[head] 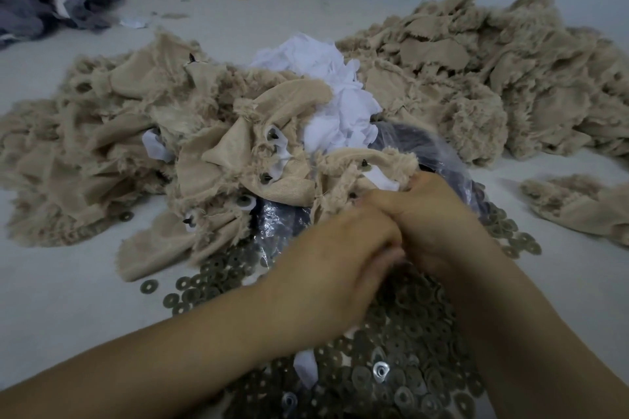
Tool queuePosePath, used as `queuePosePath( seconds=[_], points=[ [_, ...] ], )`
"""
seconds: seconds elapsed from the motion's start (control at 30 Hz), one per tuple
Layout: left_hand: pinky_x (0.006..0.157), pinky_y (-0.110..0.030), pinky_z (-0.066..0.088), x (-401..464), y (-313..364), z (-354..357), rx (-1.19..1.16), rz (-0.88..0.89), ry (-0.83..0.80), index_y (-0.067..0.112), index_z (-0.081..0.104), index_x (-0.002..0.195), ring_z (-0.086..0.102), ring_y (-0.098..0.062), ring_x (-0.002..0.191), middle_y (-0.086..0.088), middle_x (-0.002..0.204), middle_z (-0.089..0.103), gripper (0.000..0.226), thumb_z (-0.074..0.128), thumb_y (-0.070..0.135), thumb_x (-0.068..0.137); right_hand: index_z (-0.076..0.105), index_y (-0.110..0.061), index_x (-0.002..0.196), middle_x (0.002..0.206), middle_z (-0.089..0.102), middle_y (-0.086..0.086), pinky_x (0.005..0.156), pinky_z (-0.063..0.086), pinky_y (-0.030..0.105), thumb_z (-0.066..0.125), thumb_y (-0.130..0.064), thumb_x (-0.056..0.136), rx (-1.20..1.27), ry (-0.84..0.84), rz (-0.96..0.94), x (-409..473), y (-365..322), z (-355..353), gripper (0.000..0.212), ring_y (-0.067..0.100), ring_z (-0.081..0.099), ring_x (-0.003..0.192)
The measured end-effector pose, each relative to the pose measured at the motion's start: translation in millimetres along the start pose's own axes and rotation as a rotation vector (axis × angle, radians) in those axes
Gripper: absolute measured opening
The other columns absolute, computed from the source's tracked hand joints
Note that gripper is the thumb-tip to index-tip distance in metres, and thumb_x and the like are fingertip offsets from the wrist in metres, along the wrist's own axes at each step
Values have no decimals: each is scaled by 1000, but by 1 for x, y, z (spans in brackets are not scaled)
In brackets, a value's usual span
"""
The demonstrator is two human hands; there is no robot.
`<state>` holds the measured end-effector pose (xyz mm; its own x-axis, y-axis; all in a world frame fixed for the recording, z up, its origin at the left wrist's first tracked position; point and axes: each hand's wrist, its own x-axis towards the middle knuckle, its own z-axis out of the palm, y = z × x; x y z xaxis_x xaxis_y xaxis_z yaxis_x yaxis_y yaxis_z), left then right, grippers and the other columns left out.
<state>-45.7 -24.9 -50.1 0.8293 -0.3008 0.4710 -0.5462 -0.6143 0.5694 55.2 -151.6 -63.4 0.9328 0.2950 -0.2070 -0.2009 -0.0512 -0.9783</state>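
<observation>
Clamped together, left hand (340, 258) and right hand (432, 214) pinch a beige fuzzy fabric piece (371, 167) above the heap of grey metal washers (408, 350); a studded beige pile (102, 146) looks finished, while the unstudded right-side pile (476, 85) probably remains

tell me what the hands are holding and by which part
The right hand grips the beige fur fabric piece by its near edge; the left hand is blurred, its hold unclear.

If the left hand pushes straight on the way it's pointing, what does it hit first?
The left hand points toward the right hand, which grips the beige plush piece. It would meet that hand first; they seem to touch, though depth is unclear.
</observation>
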Motion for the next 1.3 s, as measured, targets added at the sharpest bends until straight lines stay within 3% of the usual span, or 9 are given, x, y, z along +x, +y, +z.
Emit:
queuePosePath(
  seconds=[0.17, 0.37, 0.47, 0.53, 0.6, 0.67, 0.77, 0.97, 1.3],
  points=[
    [69, -9, 36, 10, -30, -16, 37, -241, 160, 18, 59, 86, 52, 2, 79, 18, 83, 54, 11, 59, 10, 93, 74, -2, 98, 89, 77, 14, 78, 62, 49, 74, 7, 78, -23, -20, -59, -9, -1, 9, 22, 32, 75, 85],
    [57, -5, 42, 10, -44, -16, -80, -394, 284, 27, 68, 78, 62, 3, 64, 14, 72, 67, 16, 72, 15, 87, 72, -3, 82, 76, 72, 22, 58, 60, 45, 84, -10, 71, -155, 57, -188, -13, 3, 15, 18, 32, 71, 66],
    [55, -6, 42, 9, -45, -12, -88, -376, 338, 28, 69, 79, 62, 2, 61, 14, 76, 66, 17, 74, 13, 86, 63, 10, 91, 88, 66, 35, 62, 55, 67, 84, -29, 62, -167, 86, -193, -13, 2, 20, 53, 50, 69, 76],
    [59, -9, 46, 8, -46, -10, -73, -329, 390, 25, 70, 81, 63, 0, 66, 12, 74, 66, 14, 73, 12, 85, 62, 11, 92, 92, 65, 38, 63, 49, 72, 82, -26, 63, -120, 91, -193, -13, 3, 22, 51, 60, 60, 85],
    [69, -10, 47, 7, -47, -8, 49, -219, 416, 16, 74, 84, 62, -1, 73, 12, 76, 68, 6, 71, 12, 86, 65, 8, 89, 89, 67, 36, 65, 53, 70, 80, -15, 67, -62, 79, -171, -12, 5, 21, 35, 59, 62, 85],
    [75, -10, 45, 6, -49, -6, 196, -116, 410, 9, 75, 87, 60, -4, 76, 3, 79, 69, 5, 71, 11, 88, 72, 0, 88, 85, 74, 24, 68, 62, 55, 78, -3, 73, 4, 43, -121, -10, 8, 19, 16, 47, 71, 83],
    [74, -17, 50, 4, -52, -6, 218, -73, 388, 5, 76, 92, 62, -9, 76, -2, 81, 69, 7, 73, 8, 86, 72, -1, 97, 91, 77, 17, 77, 61, 47, 73, 8, 80, 154, -2, -32, -11, 7, 19, 19, 35, 75, 85],
    [72, -22, 54, 4, -52, -14, 62, -185, 339, 10, 79, 93, 63, -5, 73, 7, 78, 68, 13, 79, 9, 80, 60, 7, 119, 106, 73, 24, 91, 56, 54, 80, -14, 78, 250, -14, 96, -11, 4, 23, 51, 38, 73, 95],
    [66, -27, 56, 4, -60, -9, -57, -194, 354, 7, 79, 91, 64, -5, 72, 5, 77, 68, 11, 77, 13, 82, 74, -4, 94, 103, 74, 23, 81, 59, 43, 69, -16, 73, 392, -114, 35, -15, 10, 28, 24, 37, 72, 97]
  ],
)
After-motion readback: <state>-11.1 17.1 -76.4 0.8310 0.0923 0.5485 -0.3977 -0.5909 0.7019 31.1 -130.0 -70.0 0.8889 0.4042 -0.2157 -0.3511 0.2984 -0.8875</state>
